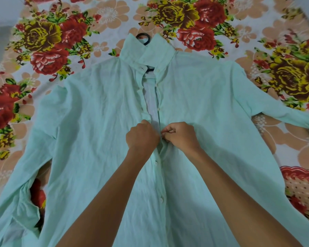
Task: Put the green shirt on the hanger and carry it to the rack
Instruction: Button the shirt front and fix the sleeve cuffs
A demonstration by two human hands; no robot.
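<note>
Buttoning the green shirt (100, 122), which is lying spread on the floral bedsheet (43, 41).

Left hand (142, 136) and right hand (179, 135) are pinching the placket edges mid-chest; the cloth is looking light, limp, crease-prone; the hanger (144, 38) hook, peeking past the far collar, is seeming the surest hold for carrying.

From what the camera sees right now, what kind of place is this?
Probably a bedroom at home: the green shirt lies spread on a flowered bedsheet, with a black hanger inside its collar, while both hands button it.
</note>
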